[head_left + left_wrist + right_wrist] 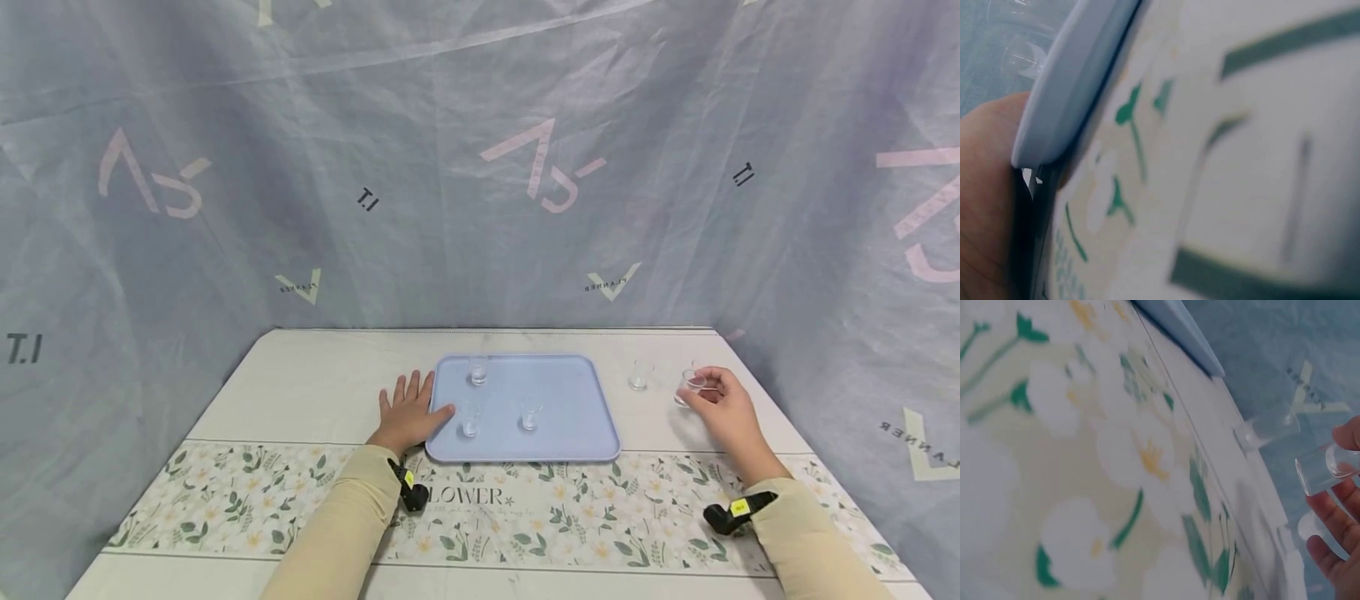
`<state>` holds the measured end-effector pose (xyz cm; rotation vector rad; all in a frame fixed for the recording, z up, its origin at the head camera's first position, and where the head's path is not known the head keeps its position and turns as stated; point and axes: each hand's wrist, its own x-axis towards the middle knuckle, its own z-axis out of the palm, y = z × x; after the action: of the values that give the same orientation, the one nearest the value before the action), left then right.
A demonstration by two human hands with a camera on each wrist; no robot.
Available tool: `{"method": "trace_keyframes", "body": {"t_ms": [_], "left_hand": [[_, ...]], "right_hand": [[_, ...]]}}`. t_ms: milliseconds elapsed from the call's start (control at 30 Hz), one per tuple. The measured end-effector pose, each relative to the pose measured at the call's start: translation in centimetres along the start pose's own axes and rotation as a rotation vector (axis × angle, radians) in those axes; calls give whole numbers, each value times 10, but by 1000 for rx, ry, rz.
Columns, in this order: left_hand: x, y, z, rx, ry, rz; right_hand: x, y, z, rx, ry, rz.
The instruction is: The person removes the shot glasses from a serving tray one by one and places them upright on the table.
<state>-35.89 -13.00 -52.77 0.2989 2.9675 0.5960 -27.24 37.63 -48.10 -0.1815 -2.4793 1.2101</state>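
Note:
My right hand (723,408) pinches a small clear glass (688,386) between thumb and fingers, right of the tray. In the right wrist view the held glass (1322,469) is tilted, nearly on its side in the picture. My left hand (408,417) lies with fingers spread at the left side of the light blue tray (566,433), its thumb over the rim. Three small clear glasses stand on the tray: a back-left glass (478,372), a front-left glass (470,423) and a front-middle glass (530,418).
Another clear glass (639,377) stands on the table between the tray and my right hand. One more glass (1311,526) shows partly behind my right fingers. A floral strip (525,521) crosses the table cover's front. A grey printed curtain (450,167) encloses the back and sides.

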Motion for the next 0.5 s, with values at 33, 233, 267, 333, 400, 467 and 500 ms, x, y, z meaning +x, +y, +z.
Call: {"method": "trace_keyframes", "body": {"t_ms": [33, 233, 267, 333, 400, 467, 500], "left_hand": [[1, 0, 0, 1, 2, 1], [-1, 1, 0, 1, 6, 4], [-2, 1, -1, 4, 5, 4], [-2, 2, -1, 15, 3, 1], [-3, 3, -3, 16, 6, 3], [-3, 4, -3, 19, 5, 2], [-4, 4, -3, 18, 9, 3]], "right_hand": [[0, 2, 0, -1, 7, 10], [0, 14, -1, -26, 40, 44], [0, 15, -1, -34, 44, 45], [1, 18, -1, -48, 51, 44], [2, 21, -2, -67, 55, 43], [3, 25, -2, -84, 57, 45], [3, 26, -2, -91, 59, 48]]}}
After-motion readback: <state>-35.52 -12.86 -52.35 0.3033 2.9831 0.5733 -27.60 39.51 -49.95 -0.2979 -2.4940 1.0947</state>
